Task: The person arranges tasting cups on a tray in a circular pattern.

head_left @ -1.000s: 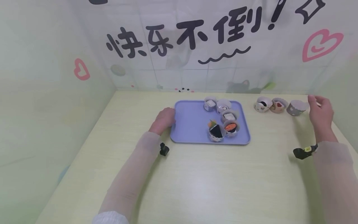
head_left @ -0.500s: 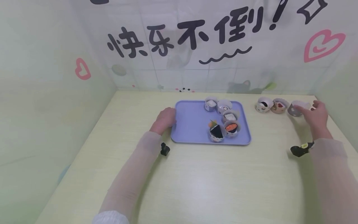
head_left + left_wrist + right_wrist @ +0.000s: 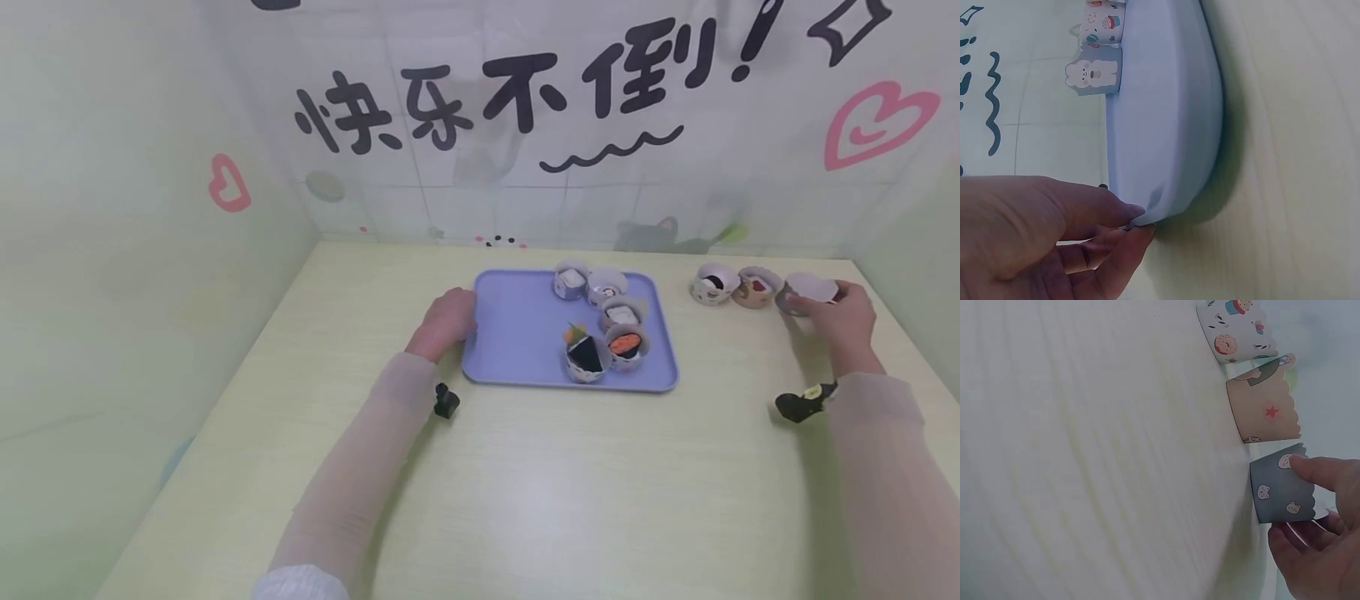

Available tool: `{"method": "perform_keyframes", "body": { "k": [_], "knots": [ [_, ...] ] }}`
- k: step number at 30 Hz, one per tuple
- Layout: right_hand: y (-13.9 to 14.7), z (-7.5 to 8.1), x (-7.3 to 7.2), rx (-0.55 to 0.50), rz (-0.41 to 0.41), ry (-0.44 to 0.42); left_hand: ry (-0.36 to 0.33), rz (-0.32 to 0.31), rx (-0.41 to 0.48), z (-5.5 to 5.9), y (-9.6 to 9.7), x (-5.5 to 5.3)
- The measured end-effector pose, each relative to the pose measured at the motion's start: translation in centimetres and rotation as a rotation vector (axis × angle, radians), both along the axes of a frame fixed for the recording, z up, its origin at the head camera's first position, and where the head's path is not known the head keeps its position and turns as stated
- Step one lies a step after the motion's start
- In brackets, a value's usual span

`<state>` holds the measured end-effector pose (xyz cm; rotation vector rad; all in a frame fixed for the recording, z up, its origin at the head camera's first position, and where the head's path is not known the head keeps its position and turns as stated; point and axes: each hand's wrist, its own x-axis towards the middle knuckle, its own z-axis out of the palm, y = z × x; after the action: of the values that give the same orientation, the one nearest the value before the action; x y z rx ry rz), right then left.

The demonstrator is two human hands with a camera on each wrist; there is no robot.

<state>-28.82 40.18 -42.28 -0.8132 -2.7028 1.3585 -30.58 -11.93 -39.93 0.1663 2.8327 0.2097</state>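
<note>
My left hand (image 3: 444, 323) pinches the left rim of a lavender tray (image 3: 517, 327); the left wrist view shows thumb and fingertips meeting at its edge. At the far right of the table, my right hand (image 3: 847, 329) holds a grey paper baking cup (image 3: 1280, 490) printed with little bear faces. The thumb lies on the cup's near side, and the other fingers are around its far right side. The cup's contents cannot be seen. Left of it stand a tan paper cup (image 3: 757, 293) and a white patterned paper cup (image 3: 712, 293), both with small sushi-like pieces inside.
Several paper cups stand on the tray's right part, including one with a black triangular piece (image 3: 585, 354) and one with an orange-topped piece (image 3: 624, 345). A wall printed with characters (image 3: 525, 92) rises behind the table (image 3: 562, 483), with side walls left and right.
My right hand has moved left and slightly down from beside the grey baking cup to take hold of it. My left hand stays on the tray's rim.
</note>
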Motion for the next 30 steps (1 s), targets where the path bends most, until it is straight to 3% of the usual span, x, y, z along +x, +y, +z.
{"method": "perform_keyframes", "body": {
  "k": [17,30],
  "knots": [
    [0.5,0.7,0.9,0.074,-0.009,0.044,0.01,0.012,-0.001,0.0,0.2,0.1],
    [-0.1,1.5,2.5,0.044,0.0,0.096,0.011,0.003,-0.011,0.0,0.2,0.1]
  ]
}}
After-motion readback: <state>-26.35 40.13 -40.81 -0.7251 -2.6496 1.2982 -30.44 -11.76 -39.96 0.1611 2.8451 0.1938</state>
